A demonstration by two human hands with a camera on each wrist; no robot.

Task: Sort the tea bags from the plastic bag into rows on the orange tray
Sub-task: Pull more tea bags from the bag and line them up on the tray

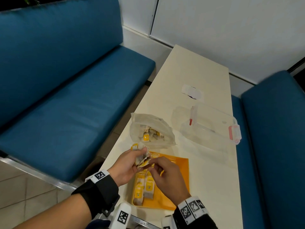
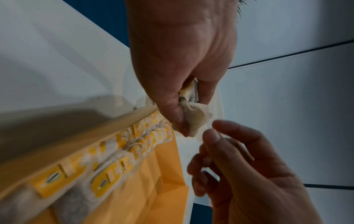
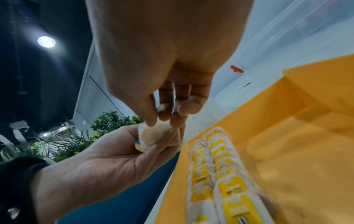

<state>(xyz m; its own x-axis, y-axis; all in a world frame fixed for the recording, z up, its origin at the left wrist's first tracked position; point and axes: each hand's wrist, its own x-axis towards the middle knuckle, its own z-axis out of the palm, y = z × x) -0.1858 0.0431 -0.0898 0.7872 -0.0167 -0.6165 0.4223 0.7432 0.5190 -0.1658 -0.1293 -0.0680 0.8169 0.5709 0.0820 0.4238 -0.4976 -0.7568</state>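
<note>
My left hand [image 1: 142, 154] grips a small bunch of tea bags [image 1: 140, 158] with yellow tags just above the far left corner of the orange tray [image 1: 179, 177]. My right hand [image 1: 154, 162] meets it from the right, thumb and fingertips pinching one bag of the bunch [image 3: 159, 137]. Two rows of tea bags [image 1: 145, 187] lie along the tray's left side [image 3: 216, 174]. The open plastic bag [image 1: 152, 129], more tea bags inside, lies just beyond the tray. In the left wrist view my left hand [image 2: 191, 108] clamps the crumpled bags [image 2: 197, 116].
A clear plastic box [image 1: 209, 129] with pink latches lies to the right of the bag on the cream table [image 1: 189, 68]. A white paper [image 1: 192, 91] lies further back. Blue benches [image 1: 66, 96] flank the table. The tray's right half [image 3: 298, 148] is bare.
</note>
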